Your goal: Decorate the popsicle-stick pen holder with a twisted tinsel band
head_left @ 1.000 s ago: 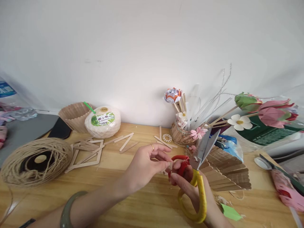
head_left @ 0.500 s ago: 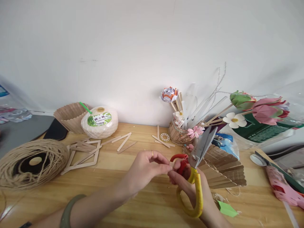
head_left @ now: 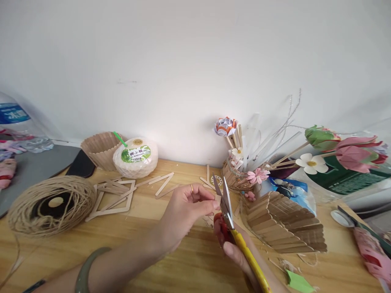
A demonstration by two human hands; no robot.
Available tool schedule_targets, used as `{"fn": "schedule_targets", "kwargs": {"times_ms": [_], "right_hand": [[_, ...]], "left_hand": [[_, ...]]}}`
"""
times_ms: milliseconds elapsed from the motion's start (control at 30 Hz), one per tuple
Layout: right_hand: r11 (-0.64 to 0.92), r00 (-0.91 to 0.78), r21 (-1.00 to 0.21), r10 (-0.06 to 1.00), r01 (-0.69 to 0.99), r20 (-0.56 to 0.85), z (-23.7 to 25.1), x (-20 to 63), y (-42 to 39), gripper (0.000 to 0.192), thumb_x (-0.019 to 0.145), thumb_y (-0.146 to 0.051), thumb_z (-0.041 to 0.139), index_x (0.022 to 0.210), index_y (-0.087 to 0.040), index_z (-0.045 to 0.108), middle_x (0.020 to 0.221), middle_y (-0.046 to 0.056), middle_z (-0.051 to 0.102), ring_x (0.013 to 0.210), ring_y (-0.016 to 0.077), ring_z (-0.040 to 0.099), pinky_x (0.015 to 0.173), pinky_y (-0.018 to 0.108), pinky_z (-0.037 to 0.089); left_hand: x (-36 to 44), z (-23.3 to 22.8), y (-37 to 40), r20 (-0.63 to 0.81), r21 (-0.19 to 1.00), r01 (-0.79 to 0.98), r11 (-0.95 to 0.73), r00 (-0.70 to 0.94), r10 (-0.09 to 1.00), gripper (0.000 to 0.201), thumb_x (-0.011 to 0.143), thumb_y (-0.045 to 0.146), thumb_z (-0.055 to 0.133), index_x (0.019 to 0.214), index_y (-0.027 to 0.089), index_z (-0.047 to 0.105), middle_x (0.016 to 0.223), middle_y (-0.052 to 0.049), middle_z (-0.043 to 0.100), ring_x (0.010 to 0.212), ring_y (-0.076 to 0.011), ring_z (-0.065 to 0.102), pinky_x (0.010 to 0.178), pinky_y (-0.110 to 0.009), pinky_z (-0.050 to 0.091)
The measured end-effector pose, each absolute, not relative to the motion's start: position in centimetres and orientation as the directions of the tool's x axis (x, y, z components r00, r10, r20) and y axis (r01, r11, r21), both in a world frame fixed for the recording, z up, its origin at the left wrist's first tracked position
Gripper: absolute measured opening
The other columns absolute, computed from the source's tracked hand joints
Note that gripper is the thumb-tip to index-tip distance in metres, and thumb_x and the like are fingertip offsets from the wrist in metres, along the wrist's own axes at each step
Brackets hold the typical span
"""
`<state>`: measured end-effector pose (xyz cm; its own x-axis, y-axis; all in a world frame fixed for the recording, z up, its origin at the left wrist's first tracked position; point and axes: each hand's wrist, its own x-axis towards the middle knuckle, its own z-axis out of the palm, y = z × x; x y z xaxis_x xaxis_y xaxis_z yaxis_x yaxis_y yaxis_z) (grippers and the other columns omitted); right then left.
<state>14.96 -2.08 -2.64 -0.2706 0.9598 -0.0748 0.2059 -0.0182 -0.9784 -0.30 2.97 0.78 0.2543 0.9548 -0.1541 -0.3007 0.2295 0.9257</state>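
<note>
My right hand grips a pair of scissors with one red and one yellow handle; the blades point up and away, slightly parted. My left hand, with a ring on one finger and a green bangle on the wrist, pinches a small piece of wooden stick right at the blades; the piece is mostly hidden by my fingertips. Both hands hover over the wooden table.
A fan-shaped stick structure lies right of my hands. Behind it stands a stick vase with paper flowers. Left are loose sticks and a stick frame, a twine ball, a coconut drink and a corrugated cup. A pink glue gun lies far right.
The scissors swung from leaning right to pointing up, blades now at the piece my left hand pinches. My right hand dropped lower and the view shifted slightly.
</note>
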Motion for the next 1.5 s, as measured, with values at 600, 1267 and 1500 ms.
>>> {"fn": "schedule_targets", "kwargs": {"times_ms": [600, 1267, 1500], "right_hand": [[0.041, -0.267, -0.934, 0.962, 0.355, -0.059, -2.6, 15.2, -1.9, 0.046, 0.074, -0.067, 0.045, 0.08, -0.021, 0.048, 0.072, 0.0, 0.045, 0.069, 0.0176, 0.044, 0.062, 0.027, 0.038], [0.028, -0.272, -0.922, 0.958, 0.385, -0.085, -1.4, 15.8, -1.9, 0.049, 0.072, -0.07, 0.044, 0.072, -0.021, 0.045, 0.067, 0.0, 0.041, 0.066, 0.0179, 0.041, 0.058, 0.027, 0.035], [0.066, -0.289, -0.922, 0.956, 0.381, -0.051, -1.4, 15.9, -1.7, 0.048, 0.072, -0.068, 0.047, 0.072, -0.02, 0.049, 0.068, 0.001, 0.047, 0.065, 0.0168, 0.041, 0.057, 0.025, 0.037]], "left_hand": [[-0.2, 0.8, 2.8, -0.179, 0.917, -0.309, 0.251, 0.244, 0.953, 0.009, 0.061, 0.014, 0.07, 0.06, 0.013, 0.061, 0.061, 0.002, 0.063, 0.06, -0.0088, 0.055, 0.062, -0.021, 0.044], [-1.3, 1.7, 4.1, -0.194, 0.945, -0.194, 0.264, 0.317, 0.928, 0.006, 0.056, 0.012, 0.07, 0.056, 0.014, 0.064, 0.057, 0.001, 0.063, 0.056, -0.0091, 0.053, 0.058, -0.022, 0.042], [-1.6, 2.2, 4.2, -0.19, 0.955, -0.16, 0.251, 0.32, 0.928, 0.006, 0.056, 0.012, 0.07, 0.055, 0.015, 0.065, 0.057, 0.001, 0.063, 0.057, -0.0098, 0.054, 0.061, -0.023, 0.043]]}}
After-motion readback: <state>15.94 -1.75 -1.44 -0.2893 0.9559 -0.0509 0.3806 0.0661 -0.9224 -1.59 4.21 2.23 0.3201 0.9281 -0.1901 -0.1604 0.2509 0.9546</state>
